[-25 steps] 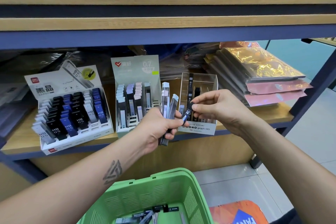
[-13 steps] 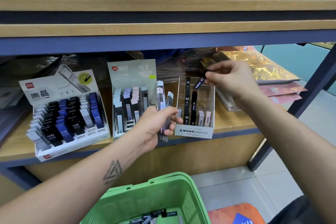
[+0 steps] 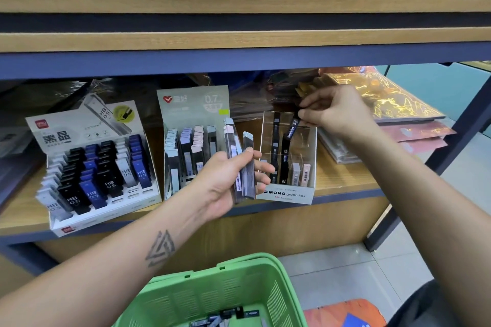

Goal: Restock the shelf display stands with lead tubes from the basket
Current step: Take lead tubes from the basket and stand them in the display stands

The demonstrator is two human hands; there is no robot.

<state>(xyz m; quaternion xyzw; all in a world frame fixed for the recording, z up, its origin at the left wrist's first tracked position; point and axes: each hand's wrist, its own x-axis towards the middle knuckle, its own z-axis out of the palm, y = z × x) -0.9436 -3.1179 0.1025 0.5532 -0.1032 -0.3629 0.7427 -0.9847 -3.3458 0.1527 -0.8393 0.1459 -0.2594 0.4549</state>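
flanking clear stand [image 3: 288,194]: two card displays [image 3: 101,167] | foil packs [image 3: 385,98] right

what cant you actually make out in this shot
Head view:
- Basket: most contents cut off by the bottom edge.
- Tubes in the left hand: count unclear; they overlap, labels too small.
- Clear stand: left slots hidden by those tubes and fingers.
- Right hand: its fingertips cover the black tube's top end.

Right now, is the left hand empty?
No: the left hand grips a few lead tubes upright in front of the shelf, fingers curled round them.
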